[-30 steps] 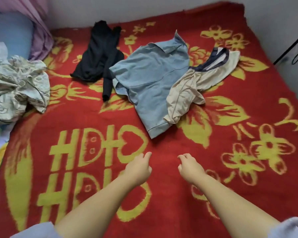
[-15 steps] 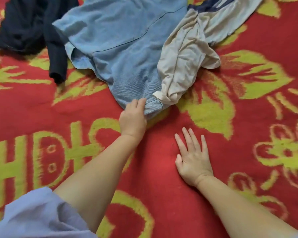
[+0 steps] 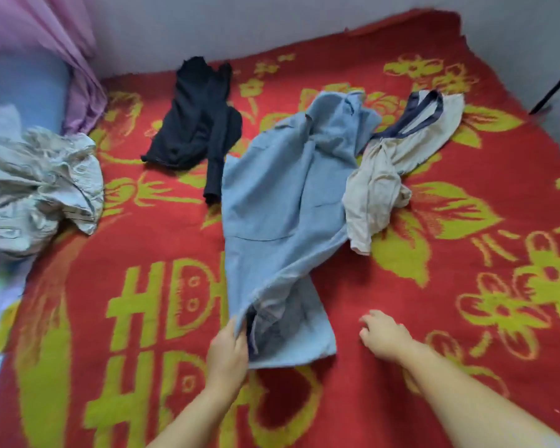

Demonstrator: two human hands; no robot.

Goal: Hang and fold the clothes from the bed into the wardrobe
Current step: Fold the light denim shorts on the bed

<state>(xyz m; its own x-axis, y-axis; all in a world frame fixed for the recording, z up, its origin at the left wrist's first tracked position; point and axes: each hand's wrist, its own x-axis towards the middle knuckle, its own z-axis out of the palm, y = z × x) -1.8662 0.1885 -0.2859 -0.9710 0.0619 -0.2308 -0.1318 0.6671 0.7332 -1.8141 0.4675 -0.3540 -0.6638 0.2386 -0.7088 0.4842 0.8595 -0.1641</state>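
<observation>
Blue shirt (image 3: pixel 282 202) dragged nearer, red blanket (image 3: pixel 434 318)

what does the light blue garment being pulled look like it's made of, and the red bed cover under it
Light blue garment: looks like soft woven cotton or light chambray, matte; it drapes and creases loosely where the left hand grips its hem. Exact fibre unclear.
Red bed cover: seems a thick, fuzzy blanket, perhaps fleece or acrylic, matte; the yellow pattern has soft, blurry edges.

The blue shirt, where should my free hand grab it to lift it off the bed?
Probably the hem corner of the blue shirt, coming from the right. The left hand already grips the other corner, and the right hand hovers empty beside it.
</observation>
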